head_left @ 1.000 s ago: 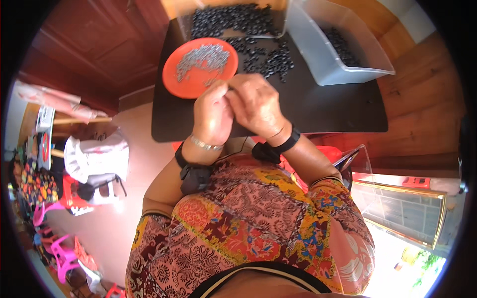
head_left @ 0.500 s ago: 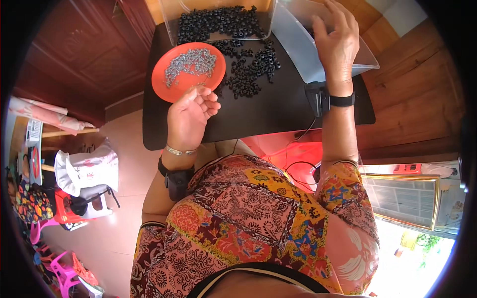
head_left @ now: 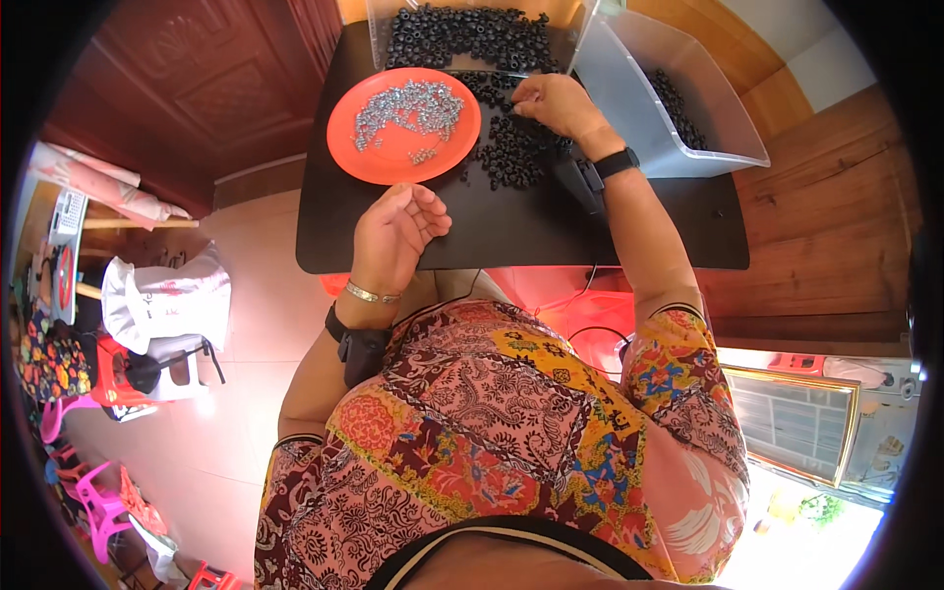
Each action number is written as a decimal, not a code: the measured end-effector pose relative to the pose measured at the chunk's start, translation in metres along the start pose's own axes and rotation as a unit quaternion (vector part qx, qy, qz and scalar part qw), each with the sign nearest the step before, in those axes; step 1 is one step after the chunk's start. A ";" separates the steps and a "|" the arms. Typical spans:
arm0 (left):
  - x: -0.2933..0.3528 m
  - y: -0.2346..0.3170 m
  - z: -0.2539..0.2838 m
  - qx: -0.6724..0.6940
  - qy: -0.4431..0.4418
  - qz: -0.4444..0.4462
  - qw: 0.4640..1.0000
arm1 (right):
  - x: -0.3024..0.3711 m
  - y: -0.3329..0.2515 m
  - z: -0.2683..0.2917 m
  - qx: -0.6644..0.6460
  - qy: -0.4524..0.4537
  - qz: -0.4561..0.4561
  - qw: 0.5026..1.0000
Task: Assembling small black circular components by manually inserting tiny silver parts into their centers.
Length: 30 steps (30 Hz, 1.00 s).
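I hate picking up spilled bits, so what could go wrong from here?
The left hand is close to the near rim of the red-orange plate; a bump might shift it and scatter the small silver parts. Black pieces lie loose on the table beside the plate, so the right hand, reaching among them, could knock some into the silver ones. The black device on the right wrist is near them too and might drag some along.

Head fisheye, facing down
The left camera is looking down from above the patterned shirt [head_left: 482, 403], facing the counter [head_left: 531, 231], with the left hand [head_left: 398, 226] and right hand [head_left: 562, 106] in near view.
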<state>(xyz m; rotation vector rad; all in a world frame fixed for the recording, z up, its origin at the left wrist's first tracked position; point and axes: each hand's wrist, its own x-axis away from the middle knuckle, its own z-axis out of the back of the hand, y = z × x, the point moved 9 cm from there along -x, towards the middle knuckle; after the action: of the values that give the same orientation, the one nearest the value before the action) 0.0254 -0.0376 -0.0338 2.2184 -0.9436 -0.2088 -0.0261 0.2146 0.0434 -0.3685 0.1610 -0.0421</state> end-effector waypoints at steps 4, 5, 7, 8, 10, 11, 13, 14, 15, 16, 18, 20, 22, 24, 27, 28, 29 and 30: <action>0.000 0.001 -0.003 -0.012 -0.004 0.001 1.000 | -0.002 -0.007 -0.002 0.062 0.003 0.017 0.998; 0.000 0.001 -0.003 -0.010 -0.004 0.000 1.000 | 0.000 -0.009 -0.002 0.060 0.000 0.017 0.998; 0.000 0.003 0.000 -0.006 0.002 -0.005 1.000 | 0.004 -0.023 0.009 0.023 0.022 0.008 0.999; 0.000 0.003 0.000 -0.003 -0.001 -0.004 1.000 | 0.008 -0.030 0.009 0.021 0.019 0.010 1.000; -0.002 0.003 0.000 0.000 -0.003 -0.005 1.000 | 0.015 -0.050 0.014 -0.050 0.044 0.067 0.996; -0.002 0.003 0.000 -0.003 -0.006 -0.004 1.000 | 0.014 -0.054 0.010 -0.051 0.042 0.070 0.995; -0.002 0.001 -0.003 -0.006 -0.012 -0.001 1.000 | 0.016 -0.065 0.002 -0.022 0.048 0.104 0.993; -0.001 0.001 -0.001 -0.007 0.002 -0.005 1.000 | 0.015 -0.067 -0.002 -0.021 0.048 0.105 0.993; -0.001 0.003 -0.001 -0.008 0.016 -0.009 1.000 | 0.014 -0.072 -0.007 -0.011 0.053 0.121 0.991; 0.001 0.005 -0.003 -0.009 0.015 -0.011 1.000 | 0.013 -0.076 -0.009 0.000 0.058 0.136 0.989; 0.008 0.014 0.002 -0.033 0.068 -0.028 0.997 | 0.013 -0.079 -0.012 0.016 0.055 0.133 0.989; 0.010 0.027 0.011 -0.049 0.093 -0.049 0.993 | 0.014 -0.081 -0.011 0.025 0.057 0.142 0.988; 0.013 0.041 0.023 -0.066 0.118 -0.068 0.989 | 0.013 -0.082 -0.011 0.019 0.049 0.145 0.988; 0.010 0.051 0.033 -0.058 0.142 -0.083 0.985 | 0.011 -0.079 -0.010 0.013 0.042 0.150 0.988; 0.005 0.057 0.045 -0.067 0.157 -0.092 0.981 | 0.005 -0.074 -0.012 -0.029 -0.006 0.205 0.978; 0.005 0.059 0.050 -0.069 0.164 -0.097 0.979 | -0.001 -0.066 -0.007 -0.051 -0.006 0.172 0.984; 0.005 0.061 0.054 -0.069 0.164 -0.099 0.979 | -0.007 -0.059 -0.003 -0.073 -0.006 0.140 0.987; 0.008 0.068 0.058 -0.081 0.172 -0.108 0.976 | -0.013 -0.057 0.001 -0.074 -0.003 0.139 0.988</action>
<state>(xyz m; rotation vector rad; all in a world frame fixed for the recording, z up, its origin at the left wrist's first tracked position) -0.0304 -0.1072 -0.0302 2.1128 -0.4817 0.0032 -0.0393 0.1627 0.0673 -0.4916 0.2083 0.2477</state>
